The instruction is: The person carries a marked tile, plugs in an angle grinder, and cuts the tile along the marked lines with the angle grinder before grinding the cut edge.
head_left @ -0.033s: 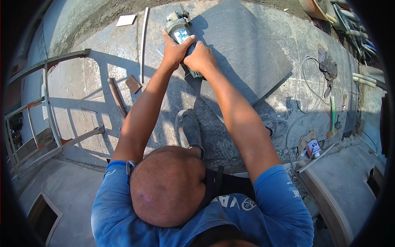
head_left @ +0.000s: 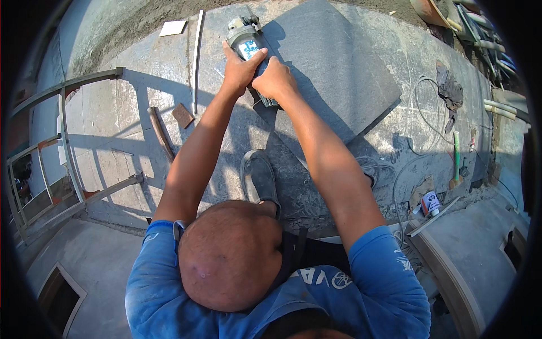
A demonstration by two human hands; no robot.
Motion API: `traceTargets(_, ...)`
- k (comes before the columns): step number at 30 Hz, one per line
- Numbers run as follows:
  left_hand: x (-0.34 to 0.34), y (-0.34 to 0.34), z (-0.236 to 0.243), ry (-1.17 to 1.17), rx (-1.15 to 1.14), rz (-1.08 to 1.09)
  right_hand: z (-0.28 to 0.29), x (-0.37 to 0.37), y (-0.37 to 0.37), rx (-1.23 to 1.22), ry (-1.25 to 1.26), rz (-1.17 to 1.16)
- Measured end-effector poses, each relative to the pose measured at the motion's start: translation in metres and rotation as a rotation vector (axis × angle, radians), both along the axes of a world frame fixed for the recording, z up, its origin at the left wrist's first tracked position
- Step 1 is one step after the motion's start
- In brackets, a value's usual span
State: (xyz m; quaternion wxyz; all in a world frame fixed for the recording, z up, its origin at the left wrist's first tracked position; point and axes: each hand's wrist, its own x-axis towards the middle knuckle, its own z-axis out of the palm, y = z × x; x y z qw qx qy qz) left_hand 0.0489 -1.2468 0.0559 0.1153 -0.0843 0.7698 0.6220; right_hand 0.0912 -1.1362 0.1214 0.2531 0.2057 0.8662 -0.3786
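An angle grinder [head_left: 248,44] with a grey metal head and guard and a blue-and-white sticker rests at the left edge of a large dark grey stone-like slab [head_left: 344,68]. My left hand [head_left: 240,70] is closed around the front of the grinder's body, thumb across it. My right hand [head_left: 273,79] grips farther back, to the right of my left, partly hiding the body. A long pale narrow strip [head_left: 197,62] and a small white tile [head_left: 172,27] lie left of the tool. Below the hands are my grey shoe [head_left: 258,178] and my bare bent knee [head_left: 228,254].
A metal frame [head_left: 62,130] stands at left, beside a wooden stick [head_left: 161,133] and brown offcut [head_left: 182,115]. At right lie loose cable [head_left: 416,110], dark cloth [head_left: 449,87], a green rod [head_left: 456,158], white container [head_left: 430,204] and several pipes [head_left: 499,110] along the edge.
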Motion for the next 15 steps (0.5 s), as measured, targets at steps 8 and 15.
traceTargets(8, 0.0069, 0.004, 0.0039, -0.023, -0.059, 0.0, -0.0017, 0.0056, 0.0027, 0.024, 0.009, 0.007)
traceTargets(15, 0.0027, -0.0013, -0.0027, -0.012, -0.025, 0.007, 0.0017, 0.0023, 0.0003, 0.003, -0.014, 0.011)
